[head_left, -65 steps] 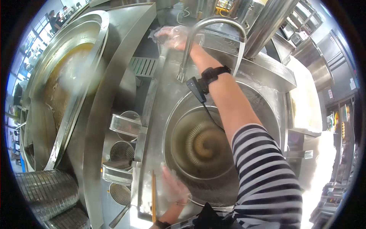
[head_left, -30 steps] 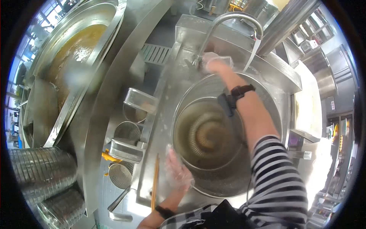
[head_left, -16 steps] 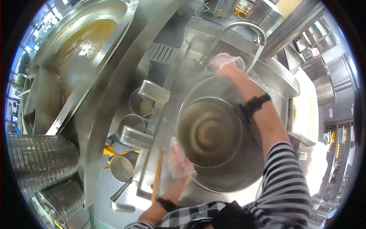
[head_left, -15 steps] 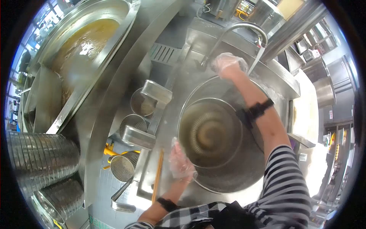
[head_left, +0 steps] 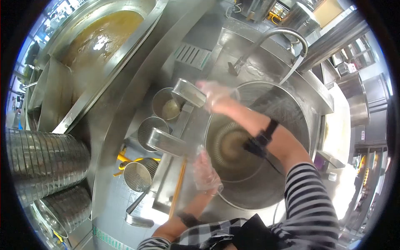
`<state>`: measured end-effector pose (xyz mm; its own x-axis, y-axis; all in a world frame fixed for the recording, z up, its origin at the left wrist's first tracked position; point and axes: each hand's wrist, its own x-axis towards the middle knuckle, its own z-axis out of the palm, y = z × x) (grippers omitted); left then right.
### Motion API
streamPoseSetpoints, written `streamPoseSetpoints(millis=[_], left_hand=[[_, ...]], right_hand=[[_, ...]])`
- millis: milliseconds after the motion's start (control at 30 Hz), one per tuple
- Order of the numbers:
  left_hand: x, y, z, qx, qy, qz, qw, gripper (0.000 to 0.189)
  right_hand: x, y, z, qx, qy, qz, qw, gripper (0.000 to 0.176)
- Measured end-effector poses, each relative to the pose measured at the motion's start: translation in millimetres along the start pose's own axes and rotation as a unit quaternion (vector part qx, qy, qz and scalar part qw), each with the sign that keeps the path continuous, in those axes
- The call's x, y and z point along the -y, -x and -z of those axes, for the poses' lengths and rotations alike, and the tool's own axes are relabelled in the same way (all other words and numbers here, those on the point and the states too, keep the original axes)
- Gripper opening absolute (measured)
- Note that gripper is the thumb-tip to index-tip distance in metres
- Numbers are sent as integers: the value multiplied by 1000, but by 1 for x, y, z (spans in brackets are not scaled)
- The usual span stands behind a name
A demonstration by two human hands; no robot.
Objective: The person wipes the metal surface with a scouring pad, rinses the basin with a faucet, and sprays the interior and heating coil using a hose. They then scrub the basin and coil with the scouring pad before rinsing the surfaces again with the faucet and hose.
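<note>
My right hand (head_left: 218, 96), in a clear plastic glove and blurred, is at the end of a wide bent metal handle (head_left: 189, 92), by the rim of a big round metal pot (head_left: 291, 166). Below that handle's far end is a round metal container (head_left: 168, 104). My left hand (head_left: 207, 171), also gloved, has its fingers stretched out beside a second bent handle (head_left: 166, 142), over a mesh strainer (head_left: 152, 132). A smaller round vessel (head_left: 233, 180) with cloudy liquid sits inside the pot. Chopsticks (head_left: 178, 189) lie left of my left hand.
A curved tap (head_left: 275, 31) stands behind the pot. At the left, a wide vat (head_left: 137, 41) contains brownish liquid. Metal bowls (head_left: 48, 162) are stacked at the lower left. Another strainer (head_left: 139, 176) with a long handle is below the two bent handles.
My right hand has moved from the tap down and left to the upper bent handle. My left hand stays near the pot's left rim. The whole view has shifted slightly.
</note>
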<state>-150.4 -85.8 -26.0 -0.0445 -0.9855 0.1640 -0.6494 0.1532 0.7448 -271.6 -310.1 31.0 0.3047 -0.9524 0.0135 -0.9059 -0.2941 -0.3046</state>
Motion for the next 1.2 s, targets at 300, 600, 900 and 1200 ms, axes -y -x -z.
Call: streamPoseSetpoints(millis=[300, 600, 900, 1200], left_hand=[[1, 7, 4, 49, -47, 36, 997, 66], [0, 6, -1, 40, -48, 42, 997, 56], [3, 5, -1, 17, -51, 11, 998, 57], [-3, 13, -8, 58, -1, 144, 988, 55]], right_hand=[[-37, -30, -7, -18, 72, -232, 970, 26], [-56, -51, -29, 64, 151, -245, 955, 23], [0, 23, 20, 172, 126, -63, 975, 36], [-85, 95, -37, -9, -50, -298, 953, 35]])
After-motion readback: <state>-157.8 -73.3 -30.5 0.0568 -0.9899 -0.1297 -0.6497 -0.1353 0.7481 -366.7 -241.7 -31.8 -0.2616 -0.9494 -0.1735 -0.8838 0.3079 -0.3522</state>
